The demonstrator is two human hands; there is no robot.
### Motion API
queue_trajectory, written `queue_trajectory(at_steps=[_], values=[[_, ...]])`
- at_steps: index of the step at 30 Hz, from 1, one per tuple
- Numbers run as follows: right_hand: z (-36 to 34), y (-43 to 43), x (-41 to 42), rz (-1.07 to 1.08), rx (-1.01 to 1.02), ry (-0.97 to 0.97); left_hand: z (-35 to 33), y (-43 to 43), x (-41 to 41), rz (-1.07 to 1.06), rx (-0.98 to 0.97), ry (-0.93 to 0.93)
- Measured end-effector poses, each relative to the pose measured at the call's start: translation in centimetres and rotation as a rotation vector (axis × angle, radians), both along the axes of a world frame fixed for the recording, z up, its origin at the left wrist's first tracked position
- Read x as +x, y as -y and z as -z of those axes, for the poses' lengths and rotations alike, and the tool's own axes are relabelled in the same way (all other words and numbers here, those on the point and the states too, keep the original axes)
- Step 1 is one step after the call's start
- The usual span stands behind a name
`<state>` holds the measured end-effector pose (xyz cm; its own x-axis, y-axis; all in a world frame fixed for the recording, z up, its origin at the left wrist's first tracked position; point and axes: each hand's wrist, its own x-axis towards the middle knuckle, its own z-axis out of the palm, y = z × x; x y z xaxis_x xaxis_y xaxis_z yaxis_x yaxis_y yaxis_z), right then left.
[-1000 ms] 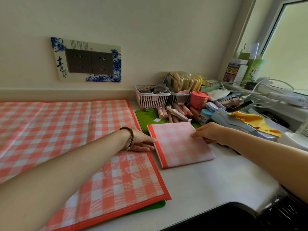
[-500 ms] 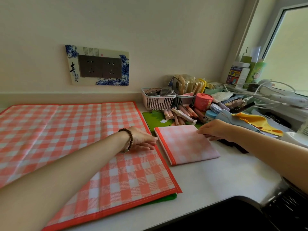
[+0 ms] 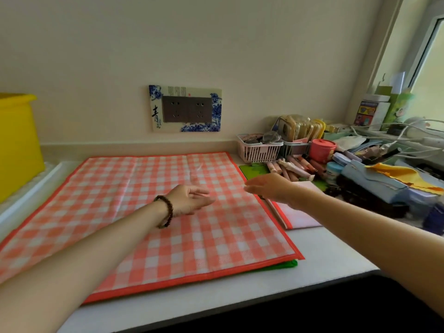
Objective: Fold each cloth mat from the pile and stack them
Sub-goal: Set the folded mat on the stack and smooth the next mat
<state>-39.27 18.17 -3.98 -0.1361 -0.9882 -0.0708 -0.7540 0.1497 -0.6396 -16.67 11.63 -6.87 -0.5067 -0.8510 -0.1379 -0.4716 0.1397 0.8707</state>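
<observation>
Big orange-and-white checked cloth mat lies flat on the white counter, looks thin, light and floppy, so I'd grab its right-edge corners. Left hand and right hand hover above it, fingers loose and empty

Left hand: forearm outstretched, fingers relaxed, loosely parted, empty.
Right hand: forearm extended from the right, fingers straight, pointing left, blurred, empty.

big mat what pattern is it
The big mat has orange-and-white checks with a solid orange border; the head view shows it best.
</observation>
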Motion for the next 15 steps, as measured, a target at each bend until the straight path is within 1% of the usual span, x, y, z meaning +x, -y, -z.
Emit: queue_trajectory(at_steps=[2,5,8,11,15], values=[[1.0,0.3,2.9,-0.081,-0.066,-0.059,0.2,-0.3,3.0,0.000,-0.110,0.064],[2.6,-0.1,7.2,-0.180,-0.109,-0.057,0.7,-1.1,7.7,0.009,-0.219,0.190],[4.0,-0.9,10.9,-0.284,-0.105,-0.070,1.5,-2.1,11.8,0.034,-0.279,0.330],[5.0,-1.7,14.1,-0.354,-0.080,-0.066,2.3,-3.2,15.2,0.044,-0.308,0.377],[5.9,-3.3,17.0,-0.428,-0.113,-0.062,3.0,-4.7,18.3,0.126,-0.356,0.450]])
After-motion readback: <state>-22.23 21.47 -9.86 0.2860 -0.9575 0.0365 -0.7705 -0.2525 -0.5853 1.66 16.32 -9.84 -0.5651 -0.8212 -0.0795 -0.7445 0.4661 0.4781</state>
